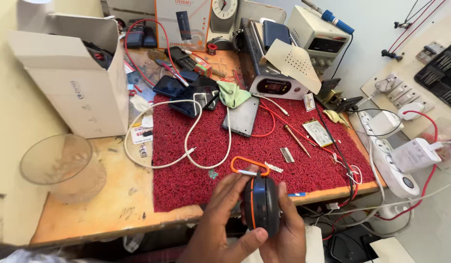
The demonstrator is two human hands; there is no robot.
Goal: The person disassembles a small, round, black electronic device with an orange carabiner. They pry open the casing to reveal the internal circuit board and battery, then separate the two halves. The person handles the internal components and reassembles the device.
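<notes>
Both my hands hold a small round black speaker [262, 203] with an orange seam and an orange carabiner clip [249, 165] on top, just in front of the workbench's near edge. My left hand [220, 224] wraps its left side with the thumb under it. My right hand [289, 229] cups its right side. Beyond it, a red bristly mat [196, 170] covers the bench.
On the mat lie a white cable [186, 141], a grey phone back [241, 117], a small battery [318, 133], a screwdriver [297, 140] and dark phones [193, 100]. A white cardboard box [74, 78] and a clear plastic cup [60, 165] stand at left. A white power strip [395, 160] hangs at right.
</notes>
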